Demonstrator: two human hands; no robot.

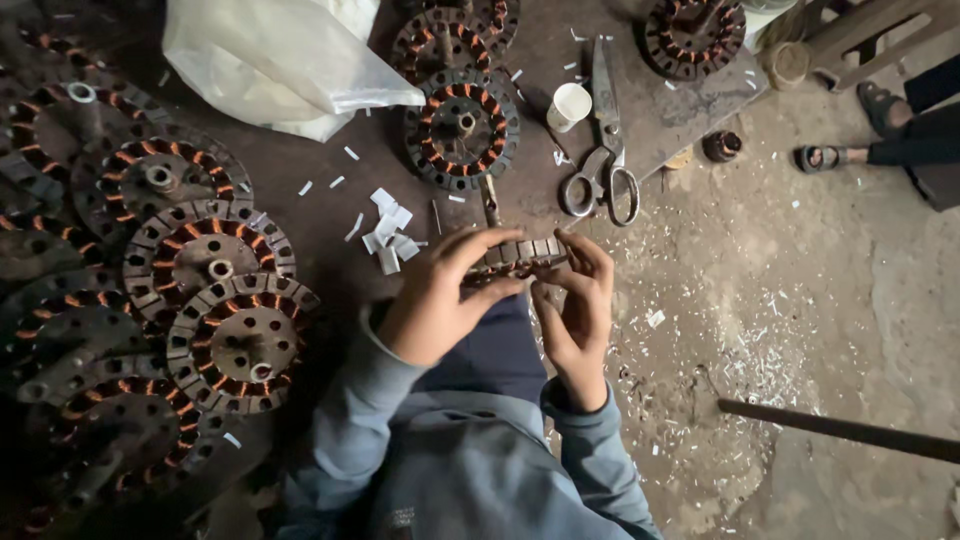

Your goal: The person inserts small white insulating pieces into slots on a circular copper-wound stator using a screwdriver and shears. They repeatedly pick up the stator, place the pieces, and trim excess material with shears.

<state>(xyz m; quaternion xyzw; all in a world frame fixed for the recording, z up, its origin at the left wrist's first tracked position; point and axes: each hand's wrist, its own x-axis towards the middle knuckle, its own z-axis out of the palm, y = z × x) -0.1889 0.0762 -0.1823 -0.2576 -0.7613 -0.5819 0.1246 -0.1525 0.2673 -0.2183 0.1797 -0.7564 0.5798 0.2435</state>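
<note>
Both my hands hold one round motor stator (pixel 525 253) on edge, above my lap at the table's edge. My left hand (pixel 440 295) wraps over its left side with fingers across the top. My right hand (pixel 577 305) grips its right side, fingertips on the slotted rim. Most of the stator is hidden behind my fingers. A small pile of white paper strips (pixel 388 235) lies just left of my left hand.
Several copper-wound stators (pixel 240 345) are stacked at the left; another (pixel 461 128) lies ahead. Large scissors (pixel 603 165) and a white cup (pixel 569 105) sit on the dark table (pixel 320 215). A plastic bag (pixel 285 60) lies top left. A person's sandalled feet (pixel 825 157) are top right.
</note>
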